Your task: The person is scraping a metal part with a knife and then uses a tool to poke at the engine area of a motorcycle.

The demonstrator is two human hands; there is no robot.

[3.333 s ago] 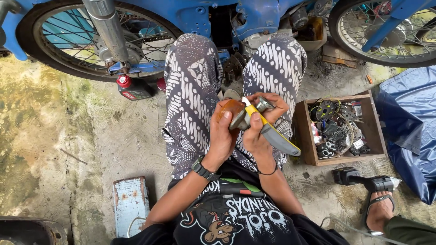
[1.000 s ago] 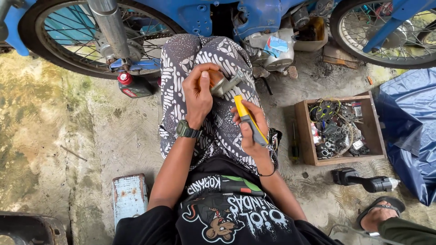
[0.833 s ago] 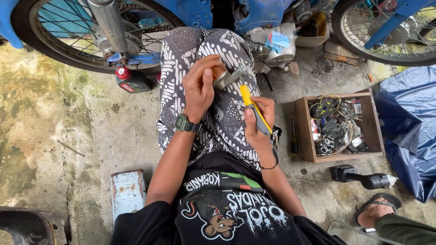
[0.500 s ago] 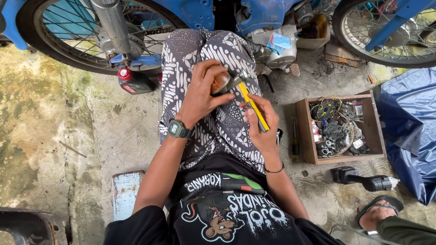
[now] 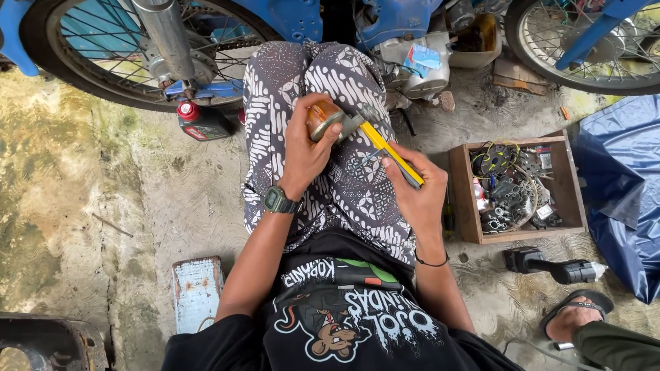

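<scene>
I sit on the ground with my knees up in patterned trousers. My left hand point(image 5: 307, 152), a watch on its wrist, grips a small part with an orange lens and a metal bracket point(image 5: 328, 121) over my lap. My right hand point(image 5: 412, 196) holds a yellow-handled tool point(image 5: 395, 152) whose tip meets the bracket of that part. Both hands are close together above my thighs.
A blue motorbike point(image 5: 289, 17) with spoked wheels stands just ahead. A red-capped black oil bottle point(image 5: 201, 121) sits by its rear wheel. A wooden box of parts and wires point(image 5: 515, 185), a black power tool point(image 5: 550, 266), a blue tarp point(image 5: 622, 185) and another person's sandalled foot point(image 5: 574, 319) lie right.
My left hand has turned the orange part from my knee toward my lap, and my right hand has swung the yellow tool's tip up against it.
</scene>
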